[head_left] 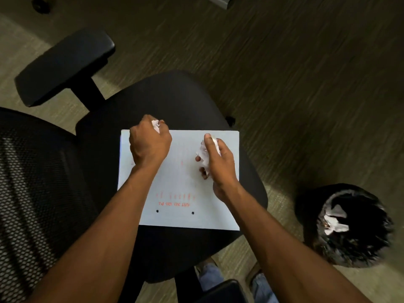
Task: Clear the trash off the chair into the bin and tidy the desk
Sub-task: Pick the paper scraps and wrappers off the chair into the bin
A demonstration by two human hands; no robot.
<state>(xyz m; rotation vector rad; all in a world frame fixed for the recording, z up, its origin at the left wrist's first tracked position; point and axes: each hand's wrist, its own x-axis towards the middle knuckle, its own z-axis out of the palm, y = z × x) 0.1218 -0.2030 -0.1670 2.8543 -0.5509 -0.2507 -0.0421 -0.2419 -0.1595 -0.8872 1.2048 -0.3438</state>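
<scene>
Bin (346,226), black, round and bag-lined, lies at four o'clock from the right hand (215,162), the nearer one; each fist grips crumpled white paper (202,155); left hand (148,143) above the black chair seat (175,97).

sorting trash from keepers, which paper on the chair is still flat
The big white sheet with red print lying on the seat; the other pieces are crumpled wads in the left hand and right hand.

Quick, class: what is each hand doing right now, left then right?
Left hand: fingers curled round a small crumpled paper.
Right hand: fingers gripping a larger crumpled paper wad.
</scene>
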